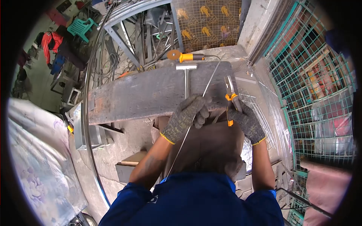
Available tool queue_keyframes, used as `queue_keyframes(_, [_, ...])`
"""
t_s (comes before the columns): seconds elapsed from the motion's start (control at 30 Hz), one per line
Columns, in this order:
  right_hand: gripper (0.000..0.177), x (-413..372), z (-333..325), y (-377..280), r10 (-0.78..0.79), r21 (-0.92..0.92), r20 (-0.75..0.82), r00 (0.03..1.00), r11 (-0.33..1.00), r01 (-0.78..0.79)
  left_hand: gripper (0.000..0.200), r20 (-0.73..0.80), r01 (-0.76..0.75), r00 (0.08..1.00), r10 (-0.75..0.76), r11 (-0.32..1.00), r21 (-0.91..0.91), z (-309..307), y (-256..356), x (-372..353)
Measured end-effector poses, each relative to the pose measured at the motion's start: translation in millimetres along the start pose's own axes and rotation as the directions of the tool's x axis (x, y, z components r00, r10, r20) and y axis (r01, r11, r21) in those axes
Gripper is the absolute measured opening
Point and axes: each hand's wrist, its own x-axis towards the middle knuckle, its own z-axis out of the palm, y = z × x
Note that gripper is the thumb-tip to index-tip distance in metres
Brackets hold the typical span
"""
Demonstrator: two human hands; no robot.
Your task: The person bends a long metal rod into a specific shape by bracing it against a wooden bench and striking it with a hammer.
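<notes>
My left hand [184, 116], in a dark knit glove with a yellow cuff, is closed around a thin metal rod [212, 78]. The rod slants from above the bench down past my left forearm toward my chest. Pliers [230, 94] with orange and black handles are in my gloved right hand [247, 121], jaws pointing up and away from me. Just beyond my left hand, a T-shaped metal tool like a hammer [187, 77] lies on the dark bench [139, 92]. At the bench's far edge lies a yellow and black angle grinder [188, 57] with a brown disc.
A green wire-mesh panel [313, 94] stands at right, with thin rods [264, 116] on the floor beside it. Metal frames and scrap [151, 34] fill the back. A floral cloth [41, 162] hangs at left. A person in an orange top [54, 42] bends at far left.
</notes>
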Motion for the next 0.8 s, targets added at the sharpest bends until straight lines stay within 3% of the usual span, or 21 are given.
queue_keyframes(0.03, [0.032,0,3,8,0.015,-0.004,0.016,1.0,1.0,-0.015,0.03,0.035,0.032,0.999,-0.031,0.998,-0.045,-8,-17,-10])
queue_keyframes(0.1, [0.034,-1,10,24,-0.022,0.202,-0.03,0.999,0.979,0.027,0.028,0.055,0.075,0.996,-0.07,0.992,-0.106,-18,-37,-37])
queue_keyframes(0.17, [0.034,2,13,35,0.009,0.242,0.0,1.0,0.97,-0.009,0.027,-0.001,0.268,0.963,-0.269,0.962,0.057,-25,-49,-66])
queue_keyframes(0.2, [0.035,5,13,38,0.023,0.288,0.009,1.0,0.957,-0.025,0.027,-0.019,0.274,0.962,-0.274,0.961,0.037,-32,-71,-78])
queue_keyframes(0.23, [0.034,6,12,37,0.044,0.196,0.022,0.999,0.979,-0.047,0.025,-0.068,-0.113,0.986,0.15,0.914,0.389,-44,-107,-87])
queue_keyframes(0.27, [0.034,8,14,35,0.05,0.192,0.042,0.998,0.98,-0.058,0.024,0.042,-0.409,0.846,0.532,0.595,0.692,-59,-137,-92])
queue_keyframes(0.3, [0.033,10,16,34,0.055,0.173,0.037,0.998,0.983,-0.06,0.024,0.021,-0.395,0.847,0.531,0.603,0.693,-79,-156,-96])
queue_keyframes(0.37, [0.029,14,20,29,0.039,0.122,0.023,0.999,0.992,-0.041,0.025,-0.141,-0.208,0.939,0.313,0.845,0.492,-107,-164,-104])
queue_keyframes(0.4, [0.029,16,22,30,0.043,0.114,0.042,0.998,0.992,-0.048,0.025,-0.162,-0.2,0.936,0.313,0.85,0.487,-110,-155,-110])
queue_keyframes(0.43, [0.028,21,23,32,0.037,0.127,0.038,0.999,0.991,-0.042,0.026,-0.072,-0.22,0.883,0.464,0.545,0.809,-98,-102,-115])
queue_keyframes(0.47, [0.026,26,25,35,0.029,0.144,0.031,0.999,0.989,-0.033,0.026,0.076,-0.175,0.832,0.55,0.13,0.976,-87,-59,-124])
queue_keyframes(0.5, [0.026,31,27,38,0.027,0.144,0.046,0.999,0.989,-0.033,0.053,-0.121,-0.055,0.918,0.379,0.422,0.905,-81,-39,-134])
queue_keyframes(0.53, [0.024,34,29,42,0.034,0.1,0.025,0.999,0.994,-0.037,0.053,-0.133,-0.044,0.915,0.38,0.422,0.905,-76,-23,-139])
queue_keyframes(0.57, [0.023,36,31,44,0.04,0.057,0.003,0.999,0.998,-0.04,0.043,-0.328,0.061,0.89,0.317,0.63,0.774,-71,-11,-141])
queue_keyframes(0.6, [0.023,37,34,44,0.038,0.057,0.015,0.999,0.998,-0.038,0.033,-0.496,0.145,0.842,0.211,0.798,0.585,-67,-2,-142])
queue_keyframes(0.63, [0.022,37,38,44,0.035,0.009,-0.032,0.999,0.999,-0.034,0.021,-0.636,0.132,0.772,-0.003,0.979,0.155,-63,2,-142])
queue_keyframes(0.8, [0.021,34,39,59,0.041,-0.052,-0.105,0.994,0.998,-0.047,0.025,-0.672,0.152,0.735,0.086,0.946,0.286,-74,-59,-147])
